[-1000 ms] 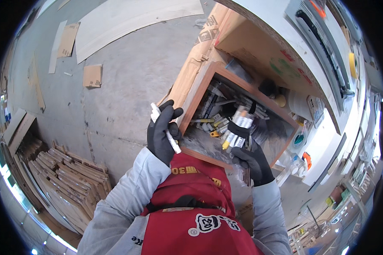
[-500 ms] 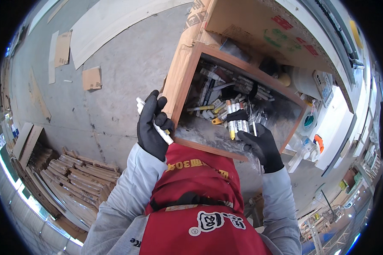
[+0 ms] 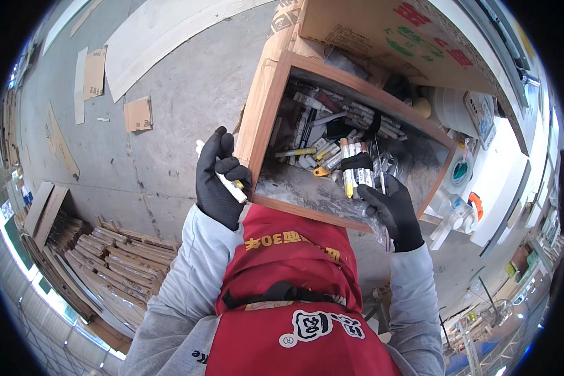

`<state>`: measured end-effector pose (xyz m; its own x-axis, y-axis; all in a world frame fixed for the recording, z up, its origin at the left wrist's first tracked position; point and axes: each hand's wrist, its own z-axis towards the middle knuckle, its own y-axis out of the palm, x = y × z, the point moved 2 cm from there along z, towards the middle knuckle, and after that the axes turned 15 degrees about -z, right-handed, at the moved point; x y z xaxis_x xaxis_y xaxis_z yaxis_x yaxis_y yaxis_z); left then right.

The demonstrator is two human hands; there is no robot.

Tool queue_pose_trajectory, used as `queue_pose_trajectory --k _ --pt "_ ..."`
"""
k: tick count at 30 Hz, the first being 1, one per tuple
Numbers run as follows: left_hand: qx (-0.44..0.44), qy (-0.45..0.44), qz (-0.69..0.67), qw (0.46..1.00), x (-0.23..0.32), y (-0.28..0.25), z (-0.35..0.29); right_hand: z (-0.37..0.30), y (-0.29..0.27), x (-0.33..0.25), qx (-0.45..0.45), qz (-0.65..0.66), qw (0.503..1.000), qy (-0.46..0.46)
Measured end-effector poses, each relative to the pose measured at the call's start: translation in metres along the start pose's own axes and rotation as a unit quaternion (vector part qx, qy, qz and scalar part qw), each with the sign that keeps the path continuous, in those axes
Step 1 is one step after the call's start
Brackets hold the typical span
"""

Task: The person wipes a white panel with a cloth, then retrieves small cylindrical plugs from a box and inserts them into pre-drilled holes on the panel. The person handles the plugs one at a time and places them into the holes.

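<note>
White marker (image 3: 233, 190) being held beside an open drawer (image 3: 313, 213)

By the curled fingers of the left hand (image 3: 213, 193), at least one marker is being gripped. At the thumb of the right hand (image 3: 396, 210), one black-banded bundle (image 3: 349, 177) of at least four markers is being seen; whether it is being held cannot be told. Beyond it, many loose markers (image 3: 299, 152) are being contained. Left of the left grip, concrete floor (image 3: 182, 94) is being partly covered by one squarish cardboard piece (image 3: 138, 114).

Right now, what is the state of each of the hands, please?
Left hand: closed, holding a white marker.
Right hand: near the marker bundle; its grip cannot be told.
</note>
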<state>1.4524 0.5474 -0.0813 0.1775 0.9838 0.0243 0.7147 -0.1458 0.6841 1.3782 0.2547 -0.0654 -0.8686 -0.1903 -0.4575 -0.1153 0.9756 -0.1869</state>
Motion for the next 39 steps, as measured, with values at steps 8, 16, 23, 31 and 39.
queue_pose_trajectory --k 8,16,23,31,39 --pt "-0.009 0.010 0.010 1.000 0.000 -0.002 0.000 0.000 0.001 0.002 0.002 0.001 1.000 0.002" --pt "-0.012 0.008 0.009 1.000 0.000 -0.001 -0.001 -0.001 0.001 0.005 0.000 0.017 1.000 0.002" --pt "-0.005 0.001 0.013 1.000 -0.001 0.001 -0.002 -0.001 0.002 0.003 -0.002 0.014 1.000 -0.002" --pt "0.005 0.005 0.023 1.000 -0.002 0.004 -0.003 -0.001 0.005 0.000 0.022 -0.014 1.000 -0.014" --pt "0.035 0.044 0.087 0.995 -0.007 0.009 -0.006 -0.002 0.000 -0.007 0.038 -0.004 0.998 -0.039"
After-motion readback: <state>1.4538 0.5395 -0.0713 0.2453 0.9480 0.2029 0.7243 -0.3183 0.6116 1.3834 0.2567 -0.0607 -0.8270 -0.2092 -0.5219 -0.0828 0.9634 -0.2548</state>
